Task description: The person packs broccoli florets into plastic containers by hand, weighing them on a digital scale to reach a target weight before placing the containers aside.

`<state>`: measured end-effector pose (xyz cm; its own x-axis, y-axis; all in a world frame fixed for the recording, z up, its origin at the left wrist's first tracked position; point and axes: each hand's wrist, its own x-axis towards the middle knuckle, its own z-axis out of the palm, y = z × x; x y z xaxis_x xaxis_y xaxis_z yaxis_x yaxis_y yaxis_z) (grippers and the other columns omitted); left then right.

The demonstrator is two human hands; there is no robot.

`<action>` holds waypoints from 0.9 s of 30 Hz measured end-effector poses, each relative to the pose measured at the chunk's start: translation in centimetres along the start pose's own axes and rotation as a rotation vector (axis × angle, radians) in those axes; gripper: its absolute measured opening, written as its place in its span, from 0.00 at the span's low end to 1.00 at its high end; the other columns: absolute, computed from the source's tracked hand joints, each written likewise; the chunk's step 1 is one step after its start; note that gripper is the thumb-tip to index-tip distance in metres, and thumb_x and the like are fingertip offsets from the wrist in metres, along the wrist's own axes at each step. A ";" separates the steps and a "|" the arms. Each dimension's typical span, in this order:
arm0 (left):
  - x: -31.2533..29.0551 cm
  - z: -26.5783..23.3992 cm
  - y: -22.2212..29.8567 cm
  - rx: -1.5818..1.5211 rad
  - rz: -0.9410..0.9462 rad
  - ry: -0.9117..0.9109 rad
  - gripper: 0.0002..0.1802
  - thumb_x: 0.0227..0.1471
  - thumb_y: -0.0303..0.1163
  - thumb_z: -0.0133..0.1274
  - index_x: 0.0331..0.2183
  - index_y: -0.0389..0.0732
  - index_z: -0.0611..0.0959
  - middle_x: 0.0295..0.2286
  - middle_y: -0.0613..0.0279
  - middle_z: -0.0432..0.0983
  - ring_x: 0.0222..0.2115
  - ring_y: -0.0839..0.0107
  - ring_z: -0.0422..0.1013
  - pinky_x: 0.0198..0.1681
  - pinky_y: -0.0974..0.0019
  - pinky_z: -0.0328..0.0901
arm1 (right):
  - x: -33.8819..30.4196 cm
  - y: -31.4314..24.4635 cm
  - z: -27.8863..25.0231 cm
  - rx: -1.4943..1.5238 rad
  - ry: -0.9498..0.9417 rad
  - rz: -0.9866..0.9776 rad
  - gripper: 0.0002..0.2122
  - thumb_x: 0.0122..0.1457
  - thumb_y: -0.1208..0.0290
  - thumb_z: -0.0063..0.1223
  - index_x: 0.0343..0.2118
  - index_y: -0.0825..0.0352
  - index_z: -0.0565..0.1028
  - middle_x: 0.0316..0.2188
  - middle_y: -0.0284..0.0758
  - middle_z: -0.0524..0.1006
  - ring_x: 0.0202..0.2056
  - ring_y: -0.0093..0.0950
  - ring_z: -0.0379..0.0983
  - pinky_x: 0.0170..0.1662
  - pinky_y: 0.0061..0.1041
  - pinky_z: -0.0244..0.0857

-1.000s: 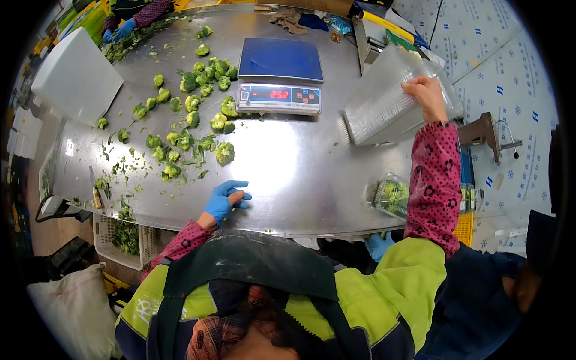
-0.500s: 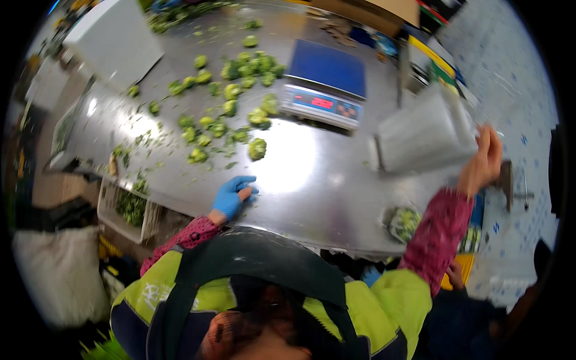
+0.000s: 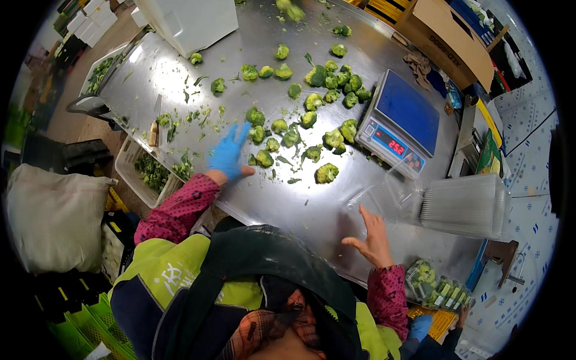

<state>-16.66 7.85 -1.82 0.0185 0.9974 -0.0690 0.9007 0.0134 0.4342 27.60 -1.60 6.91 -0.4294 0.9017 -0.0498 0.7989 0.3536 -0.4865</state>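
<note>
My left hand point(image 3: 228, 149), in a blue glove, hovers over the table's near left part with fingers spread. Close to its fingertips lie green broccoli florets point(image 3: 264, 158), scattered among leaf scraps. My right hand point(image 3: 373, 237) is bare, its thumb and fingers apart and nothing plainly between them. Just beyond its fingers sits a clear plastic container point(image 3: 384, 197), hard to outline against the shiny metal. A stack of clear containers point(image 3: 459, 205) lies to its right. Behind, a scale point(image 3: 403, 120) with a blue platform and a lit red display stands beside a pile of florets.
A white box point(image 3: 195, 24) stands at the far left. Near the left edge lies a wooden-handled knife point(image 3: 154, 133), above a crate point(image 3: 133, 171) of trimmings. Filled clear packs point(image 3: 423, 275) sit at the near right corner, by another person's blue-gloved hand point(image 3: 421, 326).
My right hand has come left from the container stack, and a clear container now stands in front of me. The left hand has reached toward the florets and spread its fingers. The view has shifted.
</note>
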 end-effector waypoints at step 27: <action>32.1 -2.3 -3.2 -0.123 0.325 -0.300 0.73 0.26 0.45 0.76 0.68 0.54 0.49 0.62 0.44 0.57 0.58 0.43 0.62 0.60 0.50 0.60 | 47.9 8.1 -1.2 -0.251 -0.473 0.282 0.57 0.36 0.66 0.74 0.70 0.51 0.48 0.67 0.51 0.53 0.64 0.51 0.54 0.67 0.44 0.50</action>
<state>-19.91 40.00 -3.35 0.4323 0.8873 -0.1608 0.7698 -0.2703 0.5782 13.99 44.79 1.68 -0.2813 0.7813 -0.5572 0.9594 0.2166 -0.1806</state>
